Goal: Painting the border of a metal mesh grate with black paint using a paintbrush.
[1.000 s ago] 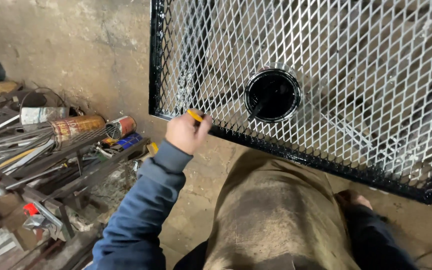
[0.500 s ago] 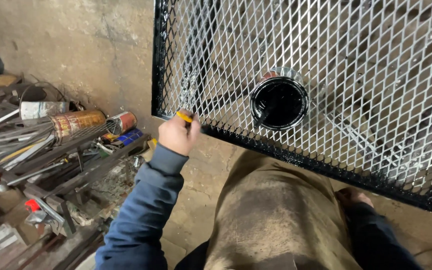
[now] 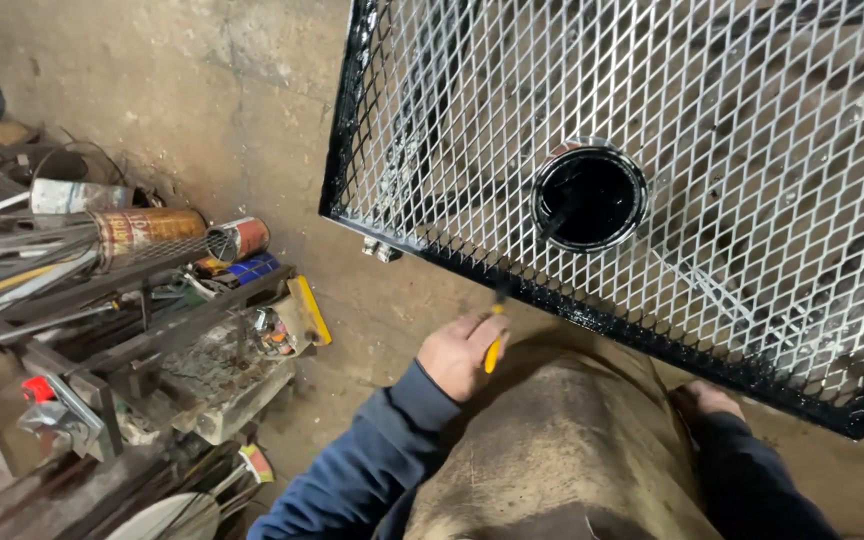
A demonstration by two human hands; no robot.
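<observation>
Head view: lying flat over concrete floor [image 3: 252,90], white expanded-metal mesh panel [image 3: 752,150] with black-painted frame edge [image 3: 592,312]. Crowding left side, scrap rack [image 3: 122,330] with rods, rusty cans. Sitting on mesh, open paint can [image 3: 590,197] full of black paint. Gripping yellow-handled brush [image 3: 493,345], left hand [image 3: 462,352] closing in fist just below frame edge, bristle end pointing up toward black edge. Resting low beside knee, right hand [image 3: 704,400], fingers hidden, grip impossible to judge.
</observation>
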